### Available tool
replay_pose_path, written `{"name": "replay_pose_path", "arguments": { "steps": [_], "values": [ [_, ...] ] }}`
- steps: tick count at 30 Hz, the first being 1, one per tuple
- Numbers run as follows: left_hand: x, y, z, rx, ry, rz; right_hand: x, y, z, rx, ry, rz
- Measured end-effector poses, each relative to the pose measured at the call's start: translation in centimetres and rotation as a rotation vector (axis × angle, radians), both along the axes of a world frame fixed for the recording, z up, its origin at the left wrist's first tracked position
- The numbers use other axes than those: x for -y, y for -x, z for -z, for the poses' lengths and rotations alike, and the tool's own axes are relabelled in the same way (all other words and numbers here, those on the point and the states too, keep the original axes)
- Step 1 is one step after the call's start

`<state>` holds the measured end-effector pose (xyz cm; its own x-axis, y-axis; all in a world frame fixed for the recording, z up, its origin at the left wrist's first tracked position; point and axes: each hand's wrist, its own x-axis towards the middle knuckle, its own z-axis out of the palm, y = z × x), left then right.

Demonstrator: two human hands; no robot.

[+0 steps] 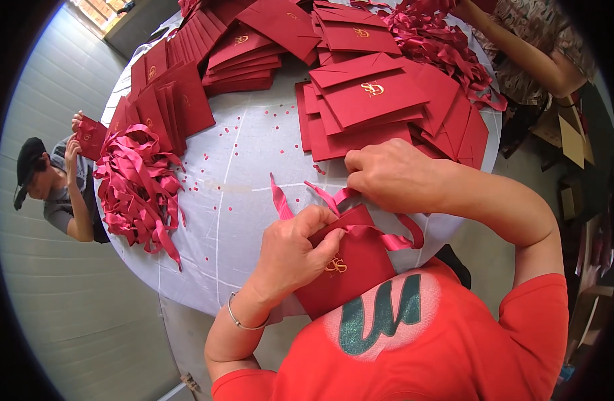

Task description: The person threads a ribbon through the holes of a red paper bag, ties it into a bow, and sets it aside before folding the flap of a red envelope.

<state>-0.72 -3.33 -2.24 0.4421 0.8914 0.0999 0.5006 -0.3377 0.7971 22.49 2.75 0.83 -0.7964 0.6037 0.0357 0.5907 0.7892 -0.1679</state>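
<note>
A dark red paper gift bag (357, 284) with a gold emblem rests against my shirt at the table's near edge. My left hand (293, 247) pinches its upper edge, thumb on the outer side. Pink-red ribbon (394, 240) runs across the bag's top and loops out to the right, and a loose ribbon end (279, 197) stands up past my left fingers. Above the bag, my right hand (397, 177) is closed, fingertips down on the ribbon; its exact grip is partly hidden.
Stacks of flat red bags (374, 100) and more piles (243, 57) cover the table's far side. Ribbon heaps lie at left (140, 187) and far right (441, 40). Red paper dots dot the white tablecloth (240, 154). One person (59, 180) handles a bag at left; another person's arm (521, 60) reaches in.
</note>
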Motion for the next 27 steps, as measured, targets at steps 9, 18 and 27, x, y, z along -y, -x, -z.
{"name": "replay_pose_path", "arguments": {
  "steps": [9,18,27],
  "values": [
    [0.5,-0.1,-0.4,0.030,-0.109,0.013,-3.2,2.7,-0.4,-0.146,-0.399,-0.208],
    [-0.1,-0.3,0.3,-0.014,-0.134,-0.052,-4.2,3.5,1.3,-0.482,0.070,-0.058],
    [-0.2,-0.4,0.1,-0.030,-0.175,-0.048,-2.8,4.8,-0.1,-0.142,0.373,0.191]
  ]
}}
